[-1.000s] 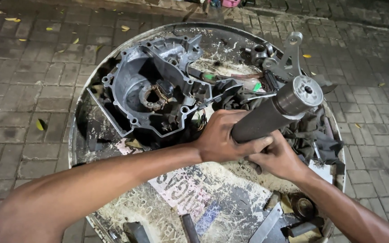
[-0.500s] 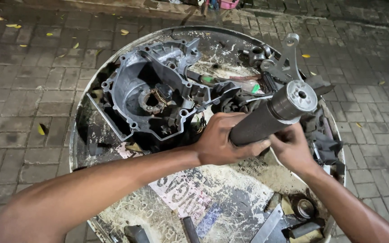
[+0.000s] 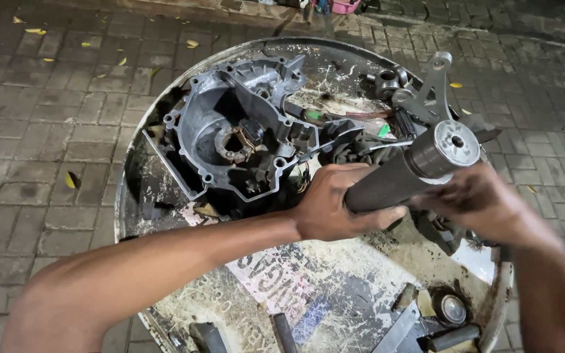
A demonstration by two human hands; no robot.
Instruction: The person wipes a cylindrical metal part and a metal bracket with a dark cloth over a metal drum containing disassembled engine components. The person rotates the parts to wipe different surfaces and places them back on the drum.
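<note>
Firmly within left-hand fingers (image 3: 367, 219): dark cylinder (image 3: 397, 180).

1 torn white paper sign (image 3: 271, 278) with faded red lettering lies flat on the round tray (grimy) (image 3: 129, 196).

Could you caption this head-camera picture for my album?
Left hand grips a dark cylindrical part with a silver end, right hand beside it, above an engine casing on a round tray.
</note>
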